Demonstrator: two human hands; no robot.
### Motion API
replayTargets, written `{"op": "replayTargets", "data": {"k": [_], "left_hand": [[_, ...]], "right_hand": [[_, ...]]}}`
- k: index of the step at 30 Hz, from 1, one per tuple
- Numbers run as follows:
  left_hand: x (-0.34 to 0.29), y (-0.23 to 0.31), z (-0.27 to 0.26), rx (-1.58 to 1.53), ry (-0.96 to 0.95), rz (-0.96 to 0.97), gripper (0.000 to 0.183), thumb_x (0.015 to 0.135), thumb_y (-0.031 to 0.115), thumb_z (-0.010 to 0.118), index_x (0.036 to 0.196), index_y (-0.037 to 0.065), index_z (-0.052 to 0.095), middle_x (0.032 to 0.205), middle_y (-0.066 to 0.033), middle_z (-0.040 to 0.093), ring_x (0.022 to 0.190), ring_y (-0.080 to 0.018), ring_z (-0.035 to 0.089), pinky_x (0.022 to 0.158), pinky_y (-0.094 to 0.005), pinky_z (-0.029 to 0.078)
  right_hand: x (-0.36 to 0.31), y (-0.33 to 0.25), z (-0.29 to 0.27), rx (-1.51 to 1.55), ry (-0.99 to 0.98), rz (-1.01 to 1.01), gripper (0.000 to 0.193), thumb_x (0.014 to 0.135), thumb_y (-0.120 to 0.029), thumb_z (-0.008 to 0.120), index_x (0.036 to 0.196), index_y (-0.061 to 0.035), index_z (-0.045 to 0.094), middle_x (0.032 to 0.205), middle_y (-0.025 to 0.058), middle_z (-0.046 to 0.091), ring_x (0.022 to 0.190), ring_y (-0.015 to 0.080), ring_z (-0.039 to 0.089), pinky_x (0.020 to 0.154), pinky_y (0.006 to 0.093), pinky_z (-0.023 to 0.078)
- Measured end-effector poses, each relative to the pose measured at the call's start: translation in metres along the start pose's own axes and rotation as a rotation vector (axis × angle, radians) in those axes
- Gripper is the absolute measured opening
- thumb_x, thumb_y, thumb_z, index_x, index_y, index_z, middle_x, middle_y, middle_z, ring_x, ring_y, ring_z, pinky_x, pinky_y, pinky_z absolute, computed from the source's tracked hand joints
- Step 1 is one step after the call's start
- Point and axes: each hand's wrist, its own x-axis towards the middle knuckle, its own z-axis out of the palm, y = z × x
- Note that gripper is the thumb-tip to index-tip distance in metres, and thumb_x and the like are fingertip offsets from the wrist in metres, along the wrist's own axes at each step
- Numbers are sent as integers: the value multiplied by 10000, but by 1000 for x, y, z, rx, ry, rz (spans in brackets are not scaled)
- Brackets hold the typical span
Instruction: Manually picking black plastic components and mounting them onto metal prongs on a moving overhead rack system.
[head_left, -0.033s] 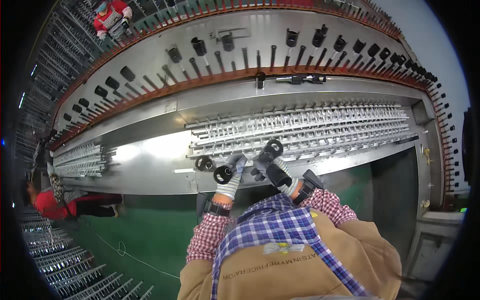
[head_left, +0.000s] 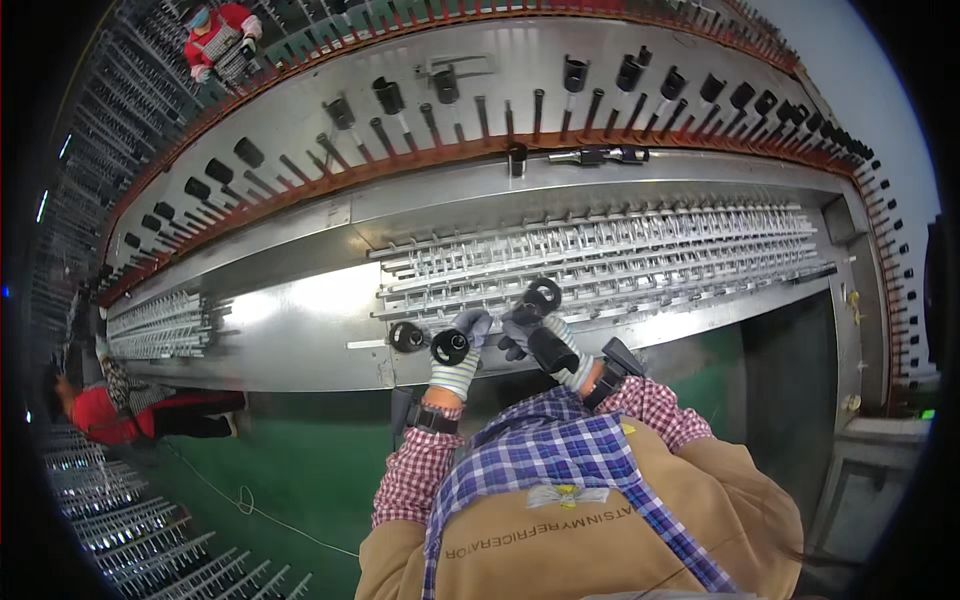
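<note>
My left hand [head_left: 468, 332], in a pale glove with a striped cuff, is closed at the near edge of the metal bench around a short black tube-shaped part [head_left: 450, 347] with a round open end. A second black round part [head_left: 405, 337] lies just left of it; whether the hand touches it I cannot tell. Close beside it, my right hand [head_left: 522, 328], also gloved, is wrapped round black tube-shaped parts: one [head_left: 542, 294] points away from me, another [head_left: 552, 350] rests along the palm side toward the wrist.
Silvery racks with many prongs [head_left: 600, 255] lie on the bench beyond my hands. Behind them runs a curved line of upright posts, several with black caps [head_left: 388, 96]. A black cup [head_left: 516, 160] and a dark rod [head_left: 600, 156] sit on the ledge. Co-workers [head_left: 115, 408] stand left and far left.
The posts with black caps on the curved line have shifted slightly left. The part in my left hand has turned a little. My right hand has hardly moved.
</note>
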Motion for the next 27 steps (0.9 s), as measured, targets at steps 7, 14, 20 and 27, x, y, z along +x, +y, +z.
{"op": "replayTargets", "data": {"k": [7,14,20,27], "left_hand": [[30,-27,1,794,-111,-218,468,722,508,580,918,85,609,912,-92,624,877,-248,570,749,-346,449],[17,-33,40,688,2,95,422,781,331,564,1140,117,512,975,-92,598,892,-274,563,780,-357,452],[-5,-38,53,910,267,352,450,778,339,575,1145,91,496,867,-131,610,801,-324,571,715,-420,435],[21,16,54,632,-9,-293,603,783,544,430,1138,59,476,909,-228,583,828,-386,560,668,-450,449]], "right_hand": [[-12,-29,25,66,336,66,322,839,-340,524,936,-43,601,834,28,592,731,104,516,661,280,445],[-15,-33,-21,-1491,152,-290,326,802,-68,437,1124,-101,485,958,141,599,866,254,590,771,355,455],[-21,-41,-30,310,191,-163,260,878,-227,477,1039,-25,497,847,113,592,746,159,598,690,265,509],[-18,-41,-34,177,261,163,439,828,-391,531,1123,-69,486,953,85,552,742,166,557,603,327,504]]}}
